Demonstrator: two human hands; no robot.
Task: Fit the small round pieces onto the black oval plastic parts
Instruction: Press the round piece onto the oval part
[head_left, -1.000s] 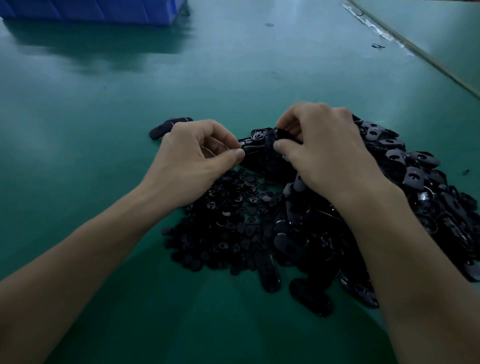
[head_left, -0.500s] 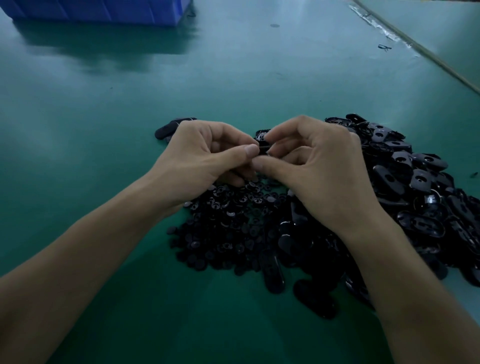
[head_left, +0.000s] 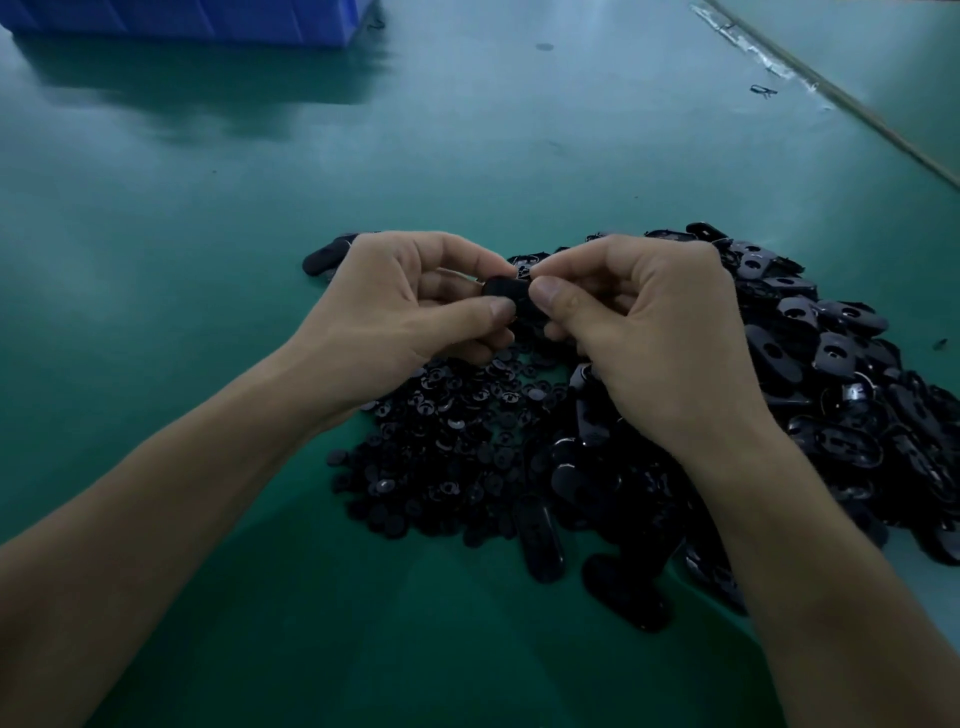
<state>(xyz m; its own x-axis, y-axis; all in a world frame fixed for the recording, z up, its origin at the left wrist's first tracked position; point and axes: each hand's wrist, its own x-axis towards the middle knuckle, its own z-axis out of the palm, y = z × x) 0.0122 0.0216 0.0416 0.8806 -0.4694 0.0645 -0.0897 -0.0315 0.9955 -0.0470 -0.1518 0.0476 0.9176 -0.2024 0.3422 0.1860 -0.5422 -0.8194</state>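
Both hands meet above the table's middle and hold one black oval part (head_left: 511, 292) between them. My left hand (head_left: 410, 312) pinches its left end with thumb and fingers. My right hand (head_left: 649, 332) pinches its right end, thumb on top. Whether a small round piece sits on the held part is hidden by the fingers. Below the hands lies a heap of small round pieces (head_left: 447, 441). To the right spreads a big pile of black oval parts (head_left: 831, 374).
The green table (head_left: 208, 234) carries a blue bin (head_left: 192, 18) at the far left edge. One oval part (head_left: 324, 257) lies alone left of my left hand. A seam strip (head_left: 831, 98) runs diagonally at the top right, with a small black scrap (head_left: 762, 91) beside it.
Both hands have drawn together from the far side of the pile toward me. They now hold a single oval part between their thumbs, its dark top showing.
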